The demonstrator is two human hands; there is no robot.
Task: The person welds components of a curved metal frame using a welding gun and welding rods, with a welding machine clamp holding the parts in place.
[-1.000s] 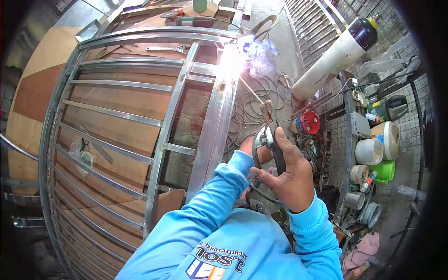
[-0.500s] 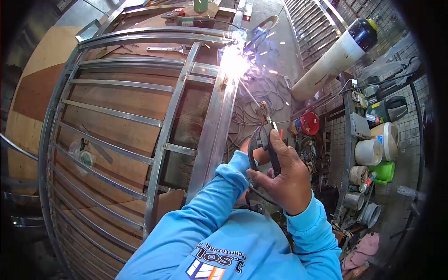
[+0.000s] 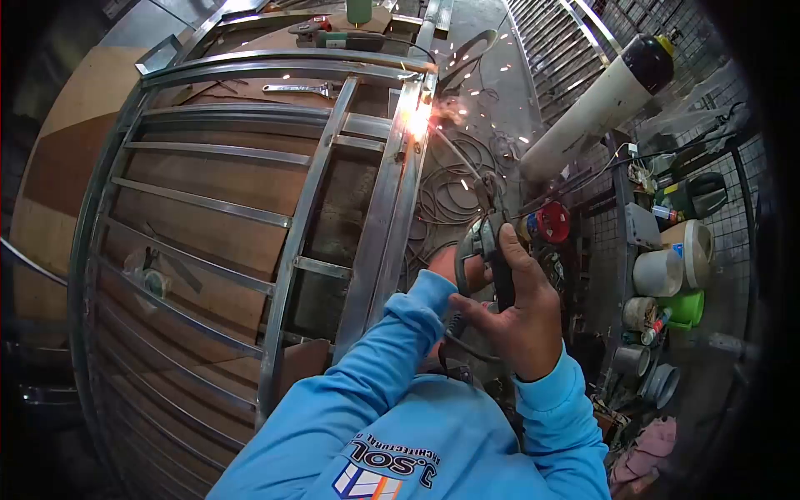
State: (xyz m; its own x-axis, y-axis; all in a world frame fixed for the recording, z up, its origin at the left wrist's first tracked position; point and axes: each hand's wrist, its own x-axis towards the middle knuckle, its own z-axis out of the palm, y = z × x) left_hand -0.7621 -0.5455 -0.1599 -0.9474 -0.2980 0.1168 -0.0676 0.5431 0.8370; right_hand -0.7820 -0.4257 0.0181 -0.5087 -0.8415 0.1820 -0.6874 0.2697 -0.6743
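My right hand (image 3: 531,317) is closed around a black welding electrode holder (image 3: 502,271), the thumb lying along its handle. A thin welding rod (image 3: 458,154) slants up and left from the holder's jaws. Its far end is close to an orange-glowing spot (image 3: 419,121) on the metal gate frame (image 3: 379,225), and sparks fly around it. My left hand (image 3: 450,262) is behind the holder, beside my right hand. Its fingers are mostly hidden, so whether it grips anything does not show.
An adjustable wrench (image 3: 297,88) and an angle grinder (image 3: 337,38) lie beyond the frame's bars. Cables (image 3: 454,187) coil on the floor. At right stand a gas cylinder (image 3: 596,104), a red container (image 3: 552,222) and a shelf with white tubs (image 3: 658,272).
The bright white-blue arc has faded to an orange glow with scattered sparks. My right hand and the holder have shifted slightly right, the rod's end moving with them.
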